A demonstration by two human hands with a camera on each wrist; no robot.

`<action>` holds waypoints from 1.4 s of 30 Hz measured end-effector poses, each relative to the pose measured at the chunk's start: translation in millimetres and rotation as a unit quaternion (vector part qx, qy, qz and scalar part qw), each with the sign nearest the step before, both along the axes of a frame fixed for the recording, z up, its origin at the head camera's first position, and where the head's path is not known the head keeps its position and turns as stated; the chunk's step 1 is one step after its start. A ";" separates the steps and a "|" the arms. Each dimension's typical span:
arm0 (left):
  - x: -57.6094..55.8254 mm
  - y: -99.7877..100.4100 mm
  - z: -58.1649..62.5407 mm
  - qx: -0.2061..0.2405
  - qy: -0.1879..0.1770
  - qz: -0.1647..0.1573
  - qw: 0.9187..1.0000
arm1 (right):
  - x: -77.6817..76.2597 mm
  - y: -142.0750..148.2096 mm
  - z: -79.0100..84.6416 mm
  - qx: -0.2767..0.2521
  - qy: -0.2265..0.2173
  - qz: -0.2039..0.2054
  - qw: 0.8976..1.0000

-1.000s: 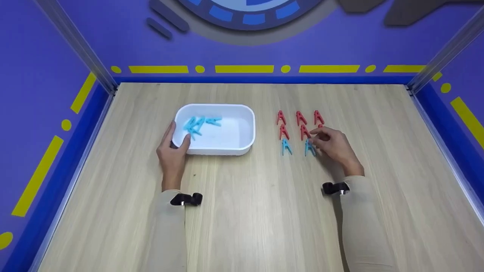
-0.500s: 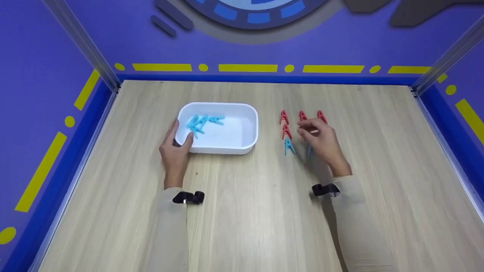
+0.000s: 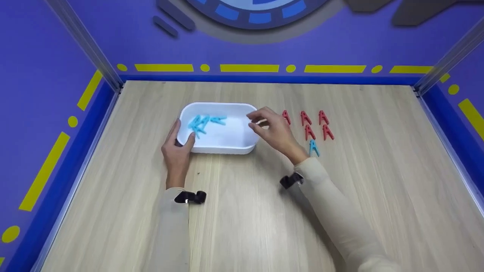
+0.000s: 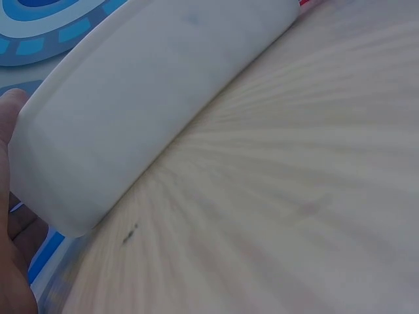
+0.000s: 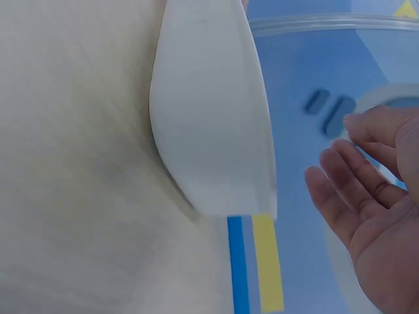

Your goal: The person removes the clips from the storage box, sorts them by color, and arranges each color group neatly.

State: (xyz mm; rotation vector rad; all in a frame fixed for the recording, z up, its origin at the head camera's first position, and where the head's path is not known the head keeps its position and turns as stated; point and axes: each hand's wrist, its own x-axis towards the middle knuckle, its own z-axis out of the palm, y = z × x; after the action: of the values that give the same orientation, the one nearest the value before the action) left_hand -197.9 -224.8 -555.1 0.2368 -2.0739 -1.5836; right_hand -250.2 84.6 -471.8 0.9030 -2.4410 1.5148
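My left hand (image 3: 177,153) grips the left end of a white plastic box (image 3: 242,149), thumb over the rim and fingers along the outside. Inside the box, towards its left, lie several light-blue clothespins (image 3: 217,120). My right hand (image 3: 275,130) is at the box's right rim with its fingers loosely bent; nothing shows between them in the right wrist view. Red clothespins (image 3: 310,132) lie in rows to the right, with a blue clothespin (image 3: 313,148) in front of them. The right hand and forearm hide the nearest part of these rows.
The box stands on a wooden table (image 3: 234,211). Purple-blue panels (image 3: 264,53) with yellow marks rise at the back and both sides. The left wrist view shows the box's outer wall (image 4: 150,98) low against the tabletop.
My right hand has left the blue clothespin it was at and moved left, over the rows, to the box's right rim. The left hand keeps its grip on the box.
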 end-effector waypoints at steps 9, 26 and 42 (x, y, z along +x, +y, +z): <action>-1.5 1.1 -0.5 0.015 0.013 -0.001 1.000 | -27.7 -44.5 -4.5 0.014 -0.077 0.030 0.996; -1.4 -0.1 -0.6 -0.011 0.010 0.007 1.000 | -64.1 -89.6 -21.1 0.077 -0.147 0.016 0.986; -2.1 0.3 -0.7 -0.012 0.012 0.009 1.000 | -70.5 -100.1 -29.8 0.192 -0.099 0.035 0.976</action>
State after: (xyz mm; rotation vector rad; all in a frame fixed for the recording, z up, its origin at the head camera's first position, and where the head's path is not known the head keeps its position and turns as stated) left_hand -200.0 -224.5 -555.8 0.2267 -2.0658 -1.5424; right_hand -320.7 -15.5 -501.6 0.9453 -2.9434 1.2224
